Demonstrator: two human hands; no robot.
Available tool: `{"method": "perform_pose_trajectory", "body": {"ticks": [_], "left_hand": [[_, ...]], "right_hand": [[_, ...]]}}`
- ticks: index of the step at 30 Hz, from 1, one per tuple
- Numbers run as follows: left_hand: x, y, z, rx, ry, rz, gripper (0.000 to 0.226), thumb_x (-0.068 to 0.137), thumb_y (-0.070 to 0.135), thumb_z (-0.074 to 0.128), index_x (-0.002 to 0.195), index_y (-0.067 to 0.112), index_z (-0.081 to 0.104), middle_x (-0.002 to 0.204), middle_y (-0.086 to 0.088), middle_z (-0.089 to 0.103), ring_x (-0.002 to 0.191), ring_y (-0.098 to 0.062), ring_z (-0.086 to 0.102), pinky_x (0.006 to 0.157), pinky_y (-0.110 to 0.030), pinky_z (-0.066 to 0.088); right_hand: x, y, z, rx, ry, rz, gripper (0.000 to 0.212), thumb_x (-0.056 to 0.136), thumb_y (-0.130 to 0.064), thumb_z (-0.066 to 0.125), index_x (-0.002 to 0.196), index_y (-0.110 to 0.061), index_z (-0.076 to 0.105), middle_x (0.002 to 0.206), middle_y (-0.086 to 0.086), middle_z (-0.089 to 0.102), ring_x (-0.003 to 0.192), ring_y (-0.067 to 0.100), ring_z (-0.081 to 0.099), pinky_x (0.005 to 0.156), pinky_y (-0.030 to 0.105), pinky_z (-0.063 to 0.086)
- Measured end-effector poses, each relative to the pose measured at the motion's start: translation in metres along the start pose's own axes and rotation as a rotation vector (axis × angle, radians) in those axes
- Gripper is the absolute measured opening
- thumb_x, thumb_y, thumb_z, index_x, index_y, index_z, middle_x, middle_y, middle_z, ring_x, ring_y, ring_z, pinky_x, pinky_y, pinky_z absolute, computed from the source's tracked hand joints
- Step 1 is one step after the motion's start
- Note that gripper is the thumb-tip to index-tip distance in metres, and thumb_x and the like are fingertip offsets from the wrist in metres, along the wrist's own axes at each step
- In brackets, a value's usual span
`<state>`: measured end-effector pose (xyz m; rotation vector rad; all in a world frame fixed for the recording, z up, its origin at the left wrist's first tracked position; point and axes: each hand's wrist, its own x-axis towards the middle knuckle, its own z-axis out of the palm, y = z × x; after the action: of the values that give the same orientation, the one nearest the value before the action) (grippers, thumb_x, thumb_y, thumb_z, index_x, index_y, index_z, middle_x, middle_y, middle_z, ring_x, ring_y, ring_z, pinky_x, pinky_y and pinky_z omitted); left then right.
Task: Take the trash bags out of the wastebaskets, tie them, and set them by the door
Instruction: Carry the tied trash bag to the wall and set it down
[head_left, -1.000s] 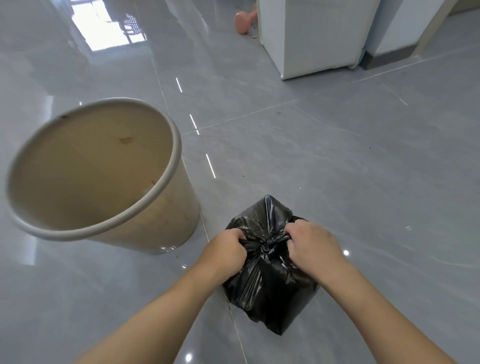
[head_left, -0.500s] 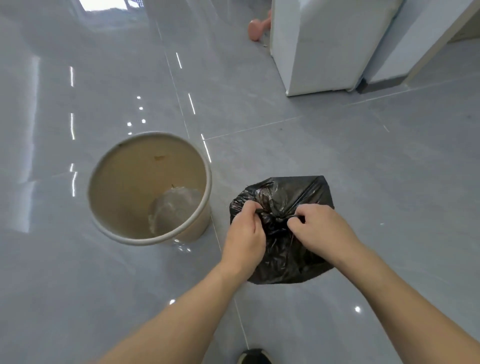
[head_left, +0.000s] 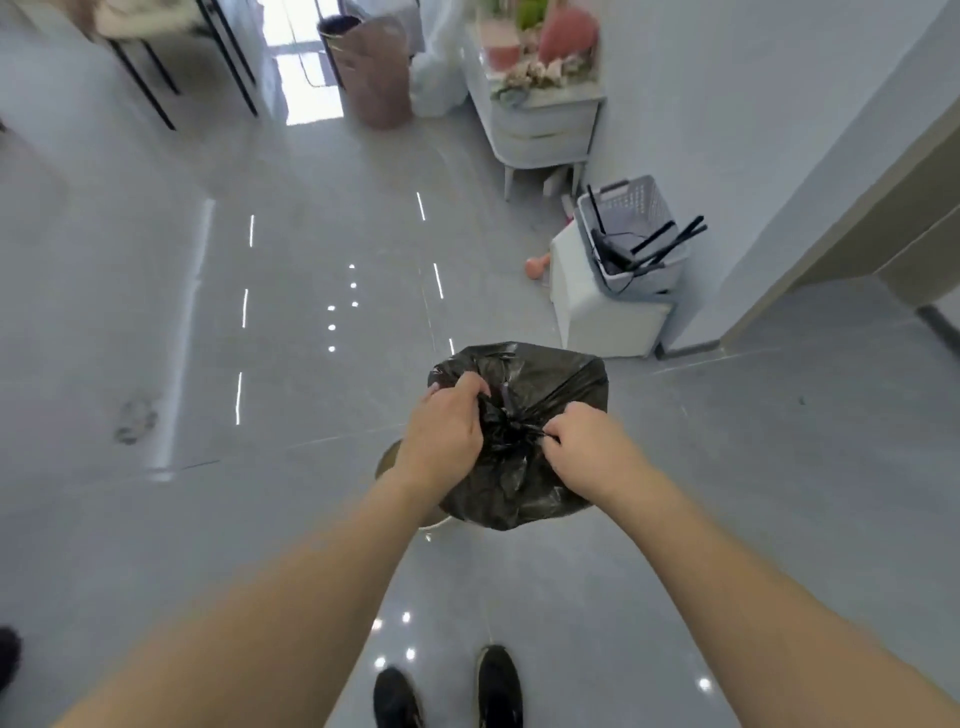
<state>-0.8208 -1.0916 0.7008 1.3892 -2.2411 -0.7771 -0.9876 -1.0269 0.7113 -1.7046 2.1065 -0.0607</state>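
Head view — both hands (head_left: 498, 436) pinch trash bag (head_left: 550, 379) above floor (head_left: 779, 519).

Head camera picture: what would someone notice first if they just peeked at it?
First, the crumpled black plastic trash bag in the middle, held up off the glossy grey tiled floor. The left hand and right hand pinch its gathered neck from either side. Next, the pale grey slatted plastic basket with black sticks poking out, atop a white box at right.

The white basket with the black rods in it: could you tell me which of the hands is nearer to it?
Right. The right hand grips the black trash bag on the side toward the white basket; the left hand grips the bag's far side.
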Motion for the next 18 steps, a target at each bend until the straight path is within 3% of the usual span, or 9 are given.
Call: {"method": "perform_pose_trajectory", "body": {"ticks": [3, 6, 10, 14, 18], "left_hand": [[-0.010, 0.025, -0.064, 0.025, 0.174, -0.042, 0.026, 0.092, 0.007, 0.038, 0.104, 0.011, 0.061, 0.086, -0.011, 0.063, 0.088, -0.030, 0.055, 0.076, -0.040, 0.045], [-0.023, 0.034, -0.095, -0.108, 0.333, -0.162, 0.028, 0.091, 0.011, 0.032, 0.098, 0.010, 0.059, 0.087, -0.007, 0.060, 0.088, -0.028, 0.054, 0.076, -0.043, 0.047], [-0.041, 0.027, -0.125, -0.177, 0.453, -0.203, 0.027, 0.095, 0.007, 0.032, 0.097, 0.010, 0.059, 0.089, -0.003, 0.061, 0.085, -0.022, 0.055, 0.077, -0.038, 0.047], [-0.066, 0.001, -0.158, -0.209, 0.433, -0.340, 0.024, 0.100, 0.015, 0.030, 0.109, 0.015, 0.053, 0.099, -0.008, 0.063, 0.089, -0.026, 0.057, 0.074, -0.035, 0.042], [-0.106, -0.030, -0.186, -0.234, 0.446, -0.431, 0.022, 0.100, 0.018, 0.029, 0.105, 0.022, 0.050, 0.092, -0.005, 0.063, 0.084, -0.027, 0.057, 0.073, -0.037, 0.045]], "right_hand": [[-0.025, -0.036, -0.048, -0.018, 0.274, -0.147, 0.026, 0.093, -0.024, 0.053, 0.093, -0.013, 0.076, 0.098, 0.009, 0.059, 0.091, 0.030, 0.055, 0.079, 0.039, 0.048], [-0.033, -0.066, -0.065, 0.089, 0.418, -0.253, 0.022, 0.089, -0.023, 0.058, 0.094, -0.013, 0.077, 0.114, 0.006, 0.065, 0.101, 0.028, 0.061, 0.090, 0.039, 0.047], [-0.036, -0.109, -0.068, 0.160, 0.344, -0.369, 0.025, 0.093, -0.027, 0.054, 0.106, -0.019, 0.074, 0.129, -0.002, 0.062, 0.120, 0.017, 0.054, 0.108, 0.038, 0.037], [-0.039, -0.143, -0.062, 0.266, 0.236, -0.355, 0.028, 0.096, -0.031, 0.052, 0.114, -0.020, 0.071, 0.141, -0.008, 0.052, 0.130, 0.011, 0.047, 0.105, 0.027, 0.036], [-0.042, -0.190, -0.049, 0.321, 0.158, -0.441, 0.028, 0.095, -0.027, 0.053, 0.114, -0.018, 0.071, 0.139, -0.007, 0.055, 0.127, 0.012, 0.050, 0.107, 0.029, 0.039]]}}
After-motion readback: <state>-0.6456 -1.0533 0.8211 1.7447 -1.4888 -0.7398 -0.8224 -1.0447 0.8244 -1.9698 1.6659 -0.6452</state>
